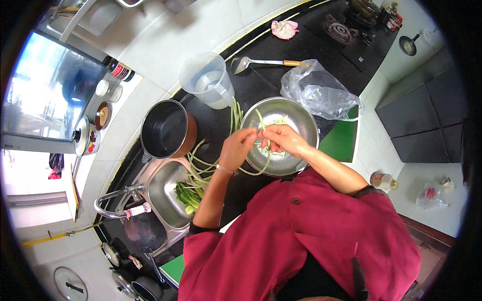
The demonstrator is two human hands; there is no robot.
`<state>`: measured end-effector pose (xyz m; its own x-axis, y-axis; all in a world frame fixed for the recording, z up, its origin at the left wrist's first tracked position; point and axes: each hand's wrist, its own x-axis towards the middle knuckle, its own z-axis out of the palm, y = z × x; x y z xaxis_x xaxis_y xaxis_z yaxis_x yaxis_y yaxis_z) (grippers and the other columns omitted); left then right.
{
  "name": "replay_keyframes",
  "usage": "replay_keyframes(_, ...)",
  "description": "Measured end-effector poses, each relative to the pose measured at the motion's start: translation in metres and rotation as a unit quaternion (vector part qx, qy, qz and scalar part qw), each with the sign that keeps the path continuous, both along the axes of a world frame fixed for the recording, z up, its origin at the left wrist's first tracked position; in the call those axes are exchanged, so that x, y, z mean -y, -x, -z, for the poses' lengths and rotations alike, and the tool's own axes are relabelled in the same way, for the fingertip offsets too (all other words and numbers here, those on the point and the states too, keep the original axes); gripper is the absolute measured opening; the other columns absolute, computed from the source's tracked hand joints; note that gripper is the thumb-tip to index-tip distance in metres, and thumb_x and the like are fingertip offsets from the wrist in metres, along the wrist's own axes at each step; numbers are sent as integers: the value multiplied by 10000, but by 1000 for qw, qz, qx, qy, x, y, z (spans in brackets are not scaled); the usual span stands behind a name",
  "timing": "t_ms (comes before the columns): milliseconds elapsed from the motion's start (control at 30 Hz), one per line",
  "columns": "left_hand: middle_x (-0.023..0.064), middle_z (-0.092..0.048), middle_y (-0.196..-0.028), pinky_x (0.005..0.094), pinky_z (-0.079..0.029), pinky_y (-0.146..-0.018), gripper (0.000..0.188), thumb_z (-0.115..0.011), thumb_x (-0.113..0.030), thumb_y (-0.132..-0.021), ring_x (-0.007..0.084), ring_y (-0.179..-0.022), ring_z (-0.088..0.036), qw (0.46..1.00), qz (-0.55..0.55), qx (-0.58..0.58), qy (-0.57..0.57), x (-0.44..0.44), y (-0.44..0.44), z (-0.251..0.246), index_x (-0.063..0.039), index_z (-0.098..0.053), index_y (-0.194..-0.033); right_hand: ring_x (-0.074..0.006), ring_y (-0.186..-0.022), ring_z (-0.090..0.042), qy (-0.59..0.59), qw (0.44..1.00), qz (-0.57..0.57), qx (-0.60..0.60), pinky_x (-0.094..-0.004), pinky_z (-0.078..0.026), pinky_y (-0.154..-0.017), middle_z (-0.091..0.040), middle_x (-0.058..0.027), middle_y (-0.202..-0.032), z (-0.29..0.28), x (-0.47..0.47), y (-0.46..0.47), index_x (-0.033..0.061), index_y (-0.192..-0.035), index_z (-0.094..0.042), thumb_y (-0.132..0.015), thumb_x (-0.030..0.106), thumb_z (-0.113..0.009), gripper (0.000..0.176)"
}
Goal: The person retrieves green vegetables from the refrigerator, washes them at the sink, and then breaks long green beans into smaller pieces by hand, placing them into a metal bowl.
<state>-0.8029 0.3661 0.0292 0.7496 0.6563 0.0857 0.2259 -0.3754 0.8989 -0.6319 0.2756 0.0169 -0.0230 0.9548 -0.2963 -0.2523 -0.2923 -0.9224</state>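
Note:
My right hand (280,139) grips a green long bean (266,165) over a perforated metal colander (310,129). One end of the bean sticks up past the fingers; the rest curves down across the colander's front rim. Close beside it, my left hand (238,146) has its fingertips at the right hand's fingers; whether they pinch anything is unclear. Short bean pieces (276,152) lie in the colander. More whole long beans (235,114) lie on the black counter left of it, and others (197,169) drape over the sink's edge.
Leafy greens (188,197) rest in the steel sink (162,184) beside the faucet (113,209). A dark pot (192,131) and a plastic measuring jug (207,81) stand behind. Beyond the colander are a spatula (267,62) and a clear plastic bag (320,94); farther off is a stove burner (339,30).

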Motion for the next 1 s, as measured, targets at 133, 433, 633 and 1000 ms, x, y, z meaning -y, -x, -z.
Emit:
replay_keyframes(133, 10, -620, -781, 197, -410, -596, 193, -546, -166, -872, 56, -624, -486, 965, -9, 40, 257, -1, -27, -5, -14, -633, -954, -58, -556, -541, -13, 996, -41, 83, -195, -412, -463, -622, -18, -773, -9, 7, 3, 41, -977, -621, -905, 273, -497, 273)
replay_keyframes(433, -16, -549, -676, 180, -377, -546, 80, -572, -83, -845, 26, -617, -473, 985, 59, -3, 161, 14, -37, -7, -15, -541, -818, -196, -714, -633, -178, 905, 31, 386, -307, -490, -634, -644, -122, -822, -49, 22, -38, 7, -954, -614, -818, 163, -606, 207)
replay_keyframes(633, -12, -494, -599, 209, -354, -488, 117, -603, -88, -810, 34, -543, -412, 997, 53, -47, 39, 19, -38, -19, -7, -527, -773, -320, -748, -607, -267, 827, -5, 496, -374, -487, -651, -621, -159, -810, -48, 21, -47, 15, -871, -618, -805, 117, -580, 127)
replay_keyframes(1000, 28, -560, -675, 218, -434, -536, 123, -594, -97, -834, 64, -593, -514, 994, 85, 11, 73, 25, -54, -19, 0, -565, -903, -146, -589, -594, -138, 940, 28, 310, -278, -479, -526, -593, -89, -686, -43, 28, -50, 8, -854, -587, -783, 72, -562, 99)
